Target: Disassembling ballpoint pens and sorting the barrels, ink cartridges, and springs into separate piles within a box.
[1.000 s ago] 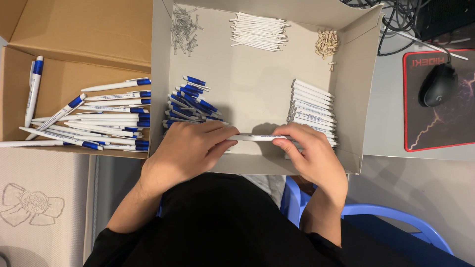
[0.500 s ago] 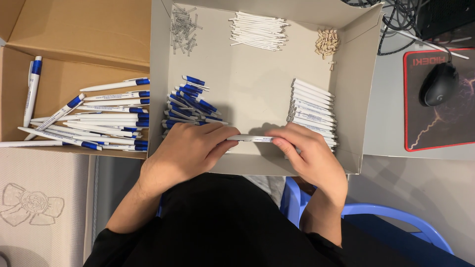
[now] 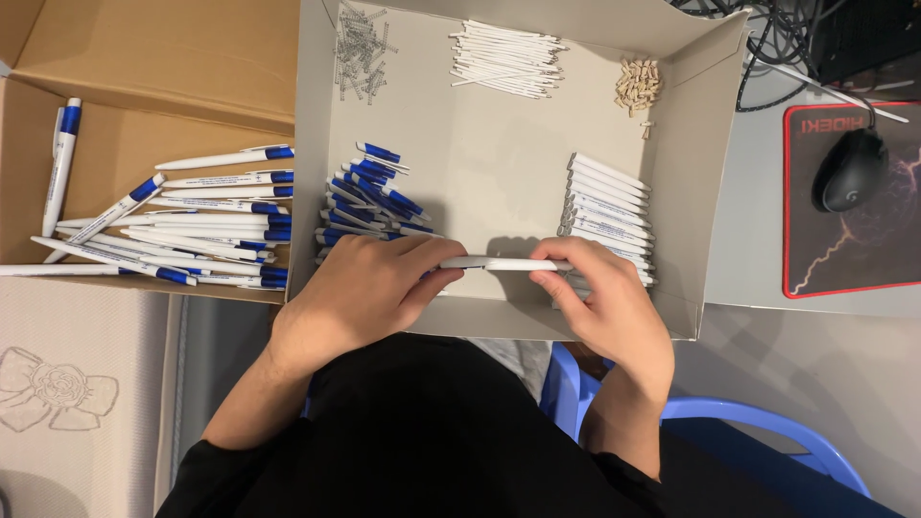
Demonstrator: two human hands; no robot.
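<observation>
1. The left hand (image 3: 360,293) and right hand (image 3: 600,302) each pinch, fingers closed, an end of the slim white plastic pen barrel (image 3: 504,263), level above the grey cardboard tray (image 3: 480,163).
2. Keep both halves aligned; press straight together.

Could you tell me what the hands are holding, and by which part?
A white pen, level, held at its two ends: left hand on one, right hand on the other.

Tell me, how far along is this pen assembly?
A pile of finished blue-and-white pens already lies in the brown box on the left. The left hand and right hand hold one white pen barrel between them. Still unused in the grey tray: stacked white barrels, blue-tipped parts, springs, white refills and small tan pieces. Plenty remains.
</observation>
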